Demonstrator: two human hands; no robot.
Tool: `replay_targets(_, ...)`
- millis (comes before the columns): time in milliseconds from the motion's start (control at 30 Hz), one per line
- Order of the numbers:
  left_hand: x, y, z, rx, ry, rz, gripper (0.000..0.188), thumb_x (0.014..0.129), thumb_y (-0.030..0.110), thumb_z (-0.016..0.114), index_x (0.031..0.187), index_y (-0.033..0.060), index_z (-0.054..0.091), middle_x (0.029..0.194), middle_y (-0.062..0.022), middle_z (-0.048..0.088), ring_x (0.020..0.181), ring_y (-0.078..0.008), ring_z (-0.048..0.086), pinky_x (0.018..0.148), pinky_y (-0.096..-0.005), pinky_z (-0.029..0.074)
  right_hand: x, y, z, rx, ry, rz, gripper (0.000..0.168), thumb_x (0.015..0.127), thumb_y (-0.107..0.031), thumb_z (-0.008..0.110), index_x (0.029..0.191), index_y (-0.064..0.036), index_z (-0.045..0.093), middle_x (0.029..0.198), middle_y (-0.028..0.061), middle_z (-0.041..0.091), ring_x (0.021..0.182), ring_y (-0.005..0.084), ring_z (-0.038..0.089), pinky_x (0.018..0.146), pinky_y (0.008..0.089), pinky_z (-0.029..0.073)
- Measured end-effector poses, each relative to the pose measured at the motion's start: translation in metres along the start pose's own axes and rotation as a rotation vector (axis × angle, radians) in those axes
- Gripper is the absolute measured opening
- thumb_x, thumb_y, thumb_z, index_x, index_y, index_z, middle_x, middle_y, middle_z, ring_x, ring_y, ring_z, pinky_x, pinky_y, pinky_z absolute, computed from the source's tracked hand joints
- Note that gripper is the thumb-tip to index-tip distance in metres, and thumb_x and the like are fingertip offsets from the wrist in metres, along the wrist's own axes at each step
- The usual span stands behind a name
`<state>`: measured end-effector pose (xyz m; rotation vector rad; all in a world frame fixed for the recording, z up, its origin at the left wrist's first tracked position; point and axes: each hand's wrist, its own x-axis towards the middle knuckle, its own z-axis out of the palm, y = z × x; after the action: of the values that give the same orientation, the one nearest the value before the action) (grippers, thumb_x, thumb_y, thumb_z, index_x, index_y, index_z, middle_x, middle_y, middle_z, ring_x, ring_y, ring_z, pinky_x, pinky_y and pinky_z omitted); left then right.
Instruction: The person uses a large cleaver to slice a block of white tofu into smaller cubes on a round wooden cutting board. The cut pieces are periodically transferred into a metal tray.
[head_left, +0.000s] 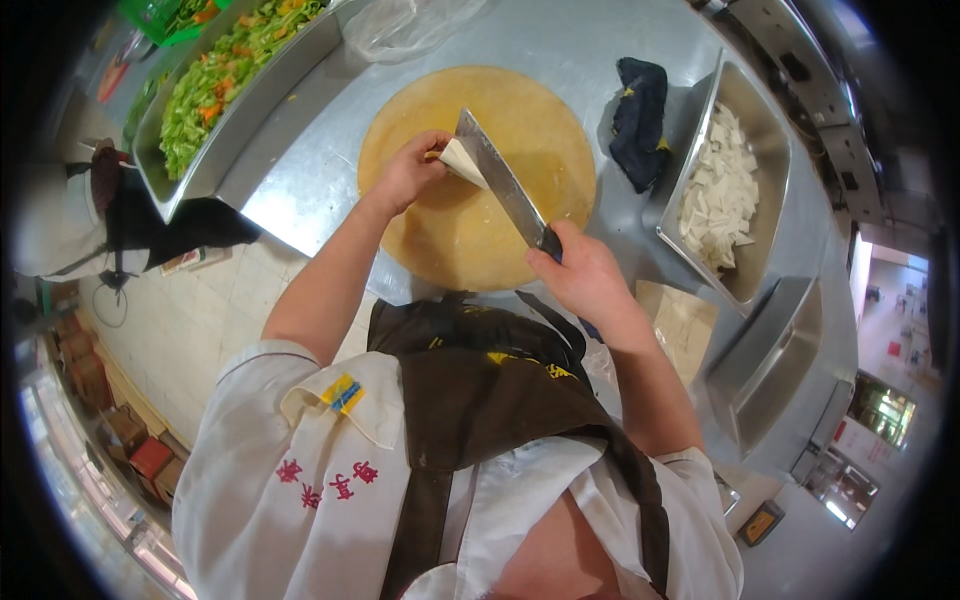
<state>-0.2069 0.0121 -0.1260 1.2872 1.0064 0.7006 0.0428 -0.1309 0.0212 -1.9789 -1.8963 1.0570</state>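
My left hand (415, 171) grips a pale, flat piece of food (463, 161), perhaps a tofu sheet, tilted above a round chopping board (465, 255). Close against that piece is the blade of a cleaver (501, 176), held slantwise over the board. My right hand (581, 270) is closed around the cleaver's dark handle at the board's right edge. Small pale scraps dot the board. On the right, a deep steel pan (694, 270) holds many cut white pieces (716, 187) of similar colour.
Chopped green and orange vegetables (225, 82) fill a long steel tray (262, 124) at upper left. A dark cloth (641, 124) lies between board and pan. Clear plastic (409, 26) rests behind. Another steel pan (776, 367) and a tan sheet (679, 322) are at right on the steel table (315, 169).
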Motion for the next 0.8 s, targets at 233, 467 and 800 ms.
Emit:
replay_targets(233, -0.007, 0.003, 0.006, -0.121, 0.074, -0.046, 0.039, 0.085, -0.007, 0.05, 0.122, 0.0048, 0.056, 0.121, -0.004, 0.059, 0.116, -0.0148, 0.053, 0.101, -0.0277, 0.04, 0.003, -0.006, 0.004, 0.047, -0.013, 0.031, 0.035, 0.087, -0.03, 0.059, 0.105, 0.0, 0.056, 0.095, 0.0267, 0.065, 0.093, 0.045, 0.062, 0.08, 0.0501, 0.048)
replay_targets(467, -0.004, 0.003, 0.008, -0.089, 0.092, -0.062, 0.03, 0.087, -0.004, 0.051, 0.115, 0.005, 0.055, 0.116, -0.0041, 0.06, 0.111, -0.0124, 0.053, 0.096, -0.0258, 0.041, 0.007, -0.009, 0.009, 0.02, -0.045, 0.054, 0.036, 0.088, -0.032, 0.059, 0.104, 0.0, 0.054, 0.093, 0.027, 0.065, 0.093, 0.0458, 0.061, 0.081, 0.0514, 0.048)
replay_targets(800, -0.007, 0.009, 0.013, -0.106, 0.134, -0.098, 0.024, 0.089, 0.0, 0.055, 0.113, 0.005, 0.056, 0.113, -0.0028, 0.06, 0.107, -0.0111, 0.054, 0.093, -0.0251, 0.042, 0.008, -0.011, 0.015, 0.01, -0.018, 0.03, 0.035, 0.088, -0.03, 0.06, 0.101, 0.001, 0.053, 0.092, 0.0289, 0.065, 0.09, 0.0469, 0.061, 0.08, 0.0532, 0.048)
